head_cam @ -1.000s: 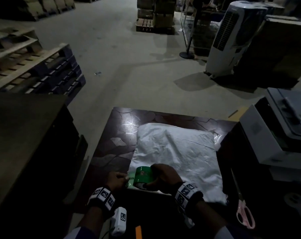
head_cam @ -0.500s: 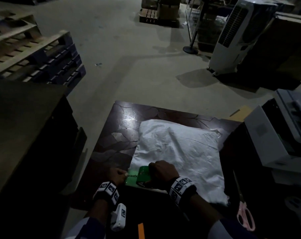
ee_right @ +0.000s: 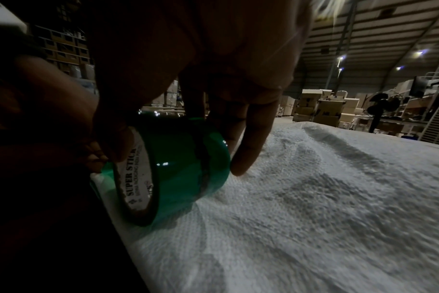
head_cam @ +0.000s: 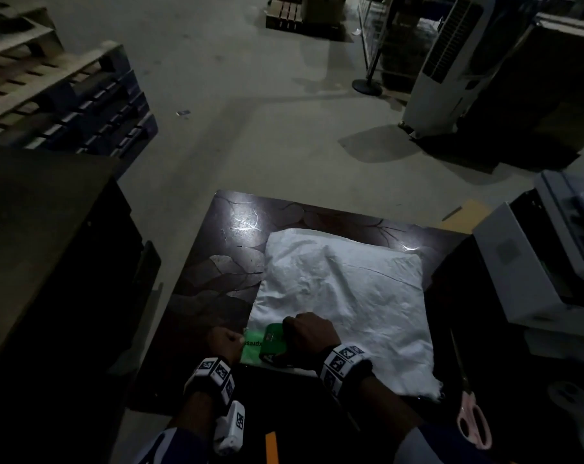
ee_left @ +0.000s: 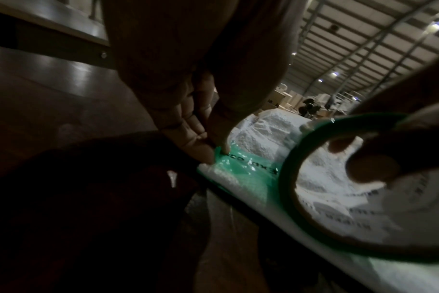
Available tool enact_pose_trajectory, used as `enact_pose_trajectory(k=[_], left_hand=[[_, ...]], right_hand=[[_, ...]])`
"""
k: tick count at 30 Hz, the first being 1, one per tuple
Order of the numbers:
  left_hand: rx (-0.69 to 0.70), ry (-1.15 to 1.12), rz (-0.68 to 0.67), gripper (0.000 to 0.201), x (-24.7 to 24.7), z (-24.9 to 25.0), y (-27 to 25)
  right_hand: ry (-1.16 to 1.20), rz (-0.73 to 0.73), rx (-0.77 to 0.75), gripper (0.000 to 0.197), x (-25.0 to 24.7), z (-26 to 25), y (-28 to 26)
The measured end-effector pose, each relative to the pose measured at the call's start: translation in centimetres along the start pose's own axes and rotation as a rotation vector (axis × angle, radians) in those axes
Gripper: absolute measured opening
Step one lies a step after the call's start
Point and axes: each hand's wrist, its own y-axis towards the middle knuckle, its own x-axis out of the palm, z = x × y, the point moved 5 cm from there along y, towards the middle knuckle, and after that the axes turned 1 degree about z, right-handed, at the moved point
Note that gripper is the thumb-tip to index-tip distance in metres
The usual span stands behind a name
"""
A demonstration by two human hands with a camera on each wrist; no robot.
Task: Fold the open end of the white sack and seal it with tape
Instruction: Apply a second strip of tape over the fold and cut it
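Observation:
A white woven sack (head_cam: pixel 344 293) lies flat on the dark table (head_cam: pixel 217 262), its near edge folded toward me. My right hand (head_cam: pixel 309 336) grips a green tape roll (head_cam: pixel 274 343) standing on the sack's near left corner; in the right wrist view the roll (ee_right: pixel 173 170) is held by thumb and fingers, one finger resting on the sack (ee_right: pixel 313 198). A strip of green tape (head_cam: pixel 252 344) runs left from the roll. My left hand (head_cam: pixel 225 341) pinches the strip's free end (ee_left: pixel 228 158) down at the sack's corner, beside the roll (ee_left: pixel 301 190).
Pink-handled scissors (head_cam: pixel 473 418) lie right of the sack. A printer (head_cam: pixel 535 269) stands at the right, a dark cabinet (head_cam: pixel 49 246) at the left. Wooden pallets (head_cam: pixel 59 95) and a white air cooler (head_cam: pixel 441 61) stand on the concrete floor beyond.
The right hand has drawn the roll a little to the right, lengthening the green strip on the sack's near edge. The left hand stays on the strip's end. The head view has tilted down.

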Motion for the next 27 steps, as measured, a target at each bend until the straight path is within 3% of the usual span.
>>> enact_pose_trajectory(k=[8,12,14,16,18,20,22,27], left_hand=[[0.076,0.247,0.066,0.009,-0.6,1.1,-0.5],[0.076,0.191,0.104,0.025,-1.1,-0.3,-0.5],[0.272,0.237,0.129,0.026,-0.7,-0.4,-0.6],[0.554,0.337,0.096,0.004,0.5,-1.1,-0.6],[0.758,0.485,0.01,0.033,2.1,-1.7,-0.7],[0.89,0.671,-0.029,0.044,2.6,-1.7,-1.8],[0.938,0.732,-0.097,0.058,3.2,-2.0,-3.0],[0.822,0.776,-0.112,0.063,2.5,-1.8,-4.4]], right_hand=[[-0.02,-0.013,-0.01,0.034,0.3,-0.3,0.8],[-0.015,-0.004,-0.018,0.034,0.7,-0.2,0.8],[-0.006,-0.002,-0.02,0.033,1.0,-0.2,0.8],[0.003,-0.007,-0.021,0.034,1.2,-0.2,0.8],[0.013,-0.006,-0.011,0.038,1.4,-0.2,0.8],[0.025,-0.012,0.001,0.039,1.6,-0.2,0.8],[0.055,-0.024,0.011,0.046,1.6,-0.5,0.7],[0.152,-0.074,-0.004,0.067,2.4,0.4,-0.5]])
